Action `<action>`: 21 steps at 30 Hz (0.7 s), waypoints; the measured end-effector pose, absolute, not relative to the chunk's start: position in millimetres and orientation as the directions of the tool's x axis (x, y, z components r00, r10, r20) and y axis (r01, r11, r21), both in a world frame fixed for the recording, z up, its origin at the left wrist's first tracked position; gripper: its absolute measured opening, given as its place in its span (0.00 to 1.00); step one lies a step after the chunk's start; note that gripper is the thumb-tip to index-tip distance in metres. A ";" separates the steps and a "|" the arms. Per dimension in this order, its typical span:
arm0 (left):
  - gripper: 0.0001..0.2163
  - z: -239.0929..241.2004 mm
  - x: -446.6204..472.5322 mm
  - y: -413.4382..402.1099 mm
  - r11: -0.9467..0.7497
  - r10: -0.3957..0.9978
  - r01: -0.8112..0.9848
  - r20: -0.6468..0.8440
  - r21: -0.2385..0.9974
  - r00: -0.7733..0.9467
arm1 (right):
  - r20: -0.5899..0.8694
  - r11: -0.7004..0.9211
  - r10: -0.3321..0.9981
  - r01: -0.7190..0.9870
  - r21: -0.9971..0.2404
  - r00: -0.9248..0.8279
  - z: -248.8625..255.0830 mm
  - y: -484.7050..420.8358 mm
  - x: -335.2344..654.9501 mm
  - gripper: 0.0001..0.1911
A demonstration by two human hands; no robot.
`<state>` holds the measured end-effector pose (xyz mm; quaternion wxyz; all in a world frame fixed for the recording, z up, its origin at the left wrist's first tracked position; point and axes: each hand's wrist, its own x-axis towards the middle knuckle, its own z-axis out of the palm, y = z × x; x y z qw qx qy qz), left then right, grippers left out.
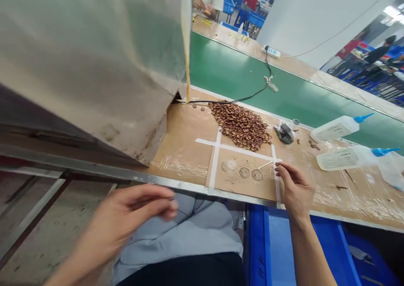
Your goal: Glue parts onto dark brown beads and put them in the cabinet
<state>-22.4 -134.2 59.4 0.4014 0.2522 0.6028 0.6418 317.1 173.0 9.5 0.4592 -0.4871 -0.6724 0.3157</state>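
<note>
My right hand (296,189) rests at the taped square's right edge, its thumb and finger pinching a thin white stick (264,165). The stick's far end lies over a small round clear dish (257,175). Beside that stand another small dish (244,173) and a clear round lid or dish (229,165), with dark crumbs scattered around them. Off the table's front edge, above my lap, my left hand (143,208) is slightly blurred. Its fingers are curled together with the thumb; whatever they hold, if anything, is hidden.
Behind the white tape (236,149) lies a heap of small brown and yellow pieces (241,124). Blue-tipped squeeze bottles (336,128) lie right, near a crumpled dark wad (285,133). A large metal housing (94,67) fills the left. Blue bins (280,244) sit below; people work beyond.
</note>
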 end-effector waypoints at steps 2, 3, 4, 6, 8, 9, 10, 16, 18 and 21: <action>0.10 52.0 -4.4 -115.4 0.068 0.886 -0.406 -0.242 0.911 -0.396 | 0.291 0.303 0.953 0.295 -0.906 -0.086 16.1 154.3 305.0 0.20; 0.10 49.0 2.9 -104.3 0.066 0.899 -0.480 -0.261 0.875 -0.352 | 0.275 0.292 0.956 0.265 -0.919 -0.100 20.0 143.0 298.0 0.19; 0.11 46.7 8.9 -94.0 0.054 0.904 -0.528 -0.266 0.847 -0.335 | 0.245 0.269 0.961 0.235 -0.934 -0.126 24.4 130.8 290.7 0.18; 0.10 44.0 17.6 -78.3 0.043 0.902 -0.574 -0.278 0.818 -0.330 | 0.137 0.179 0.966 0.180 -0.967 -0.220 33.3 104.5 276.0 0.15; 0.11 43.3 23.5 -70.7 0.043 0.895 -0.582 -0.291 0.812 -0.339 | 0.012 0.056 0.940 0.117 -0.992 -0.342 40.7 79.5 261.7 0.13; 0.13 43.4 25.6 -69.1 0.049 0.892 -0.583 -0.298 0.811 -0.340 | -0.040 -0.004 0.916 0.089 -0.996 -0.400 43.3 68.9 254.9 0.12; 0.14 43.6 27.5 -68.3 0.054 0.890 -0.581 -0.302 0.812 -0.340 | -0.082 -0.057 0.889 0.067 -0.996 -0.450 45.2 60.0 248.5 0.11; 0.09 46.2 37.7 -68.6 0.056 0.892 -0.504 -0.270 0.862 -0.363 | -0.214 -0.256 0.776 0.013 -0.967 -0.593 50.9 39.9 221.7 0.09; 0.09 48.0 41.0 -69.7 0.062 0.889 -0.463 -0.260 0.884 -0.378 | -0.231 -0.279 0.761 0.016 -0.960 -0.606 53.1 39.9 217.8 0.10; 0.08 49.2 44.0 -72.2 0.056 0.880 -0.372 -0.222 0.927 -0.419 | -0.270 -0.303 0.748 0.050 -0.952 -0.606 55.7 41.0 216.9 0.10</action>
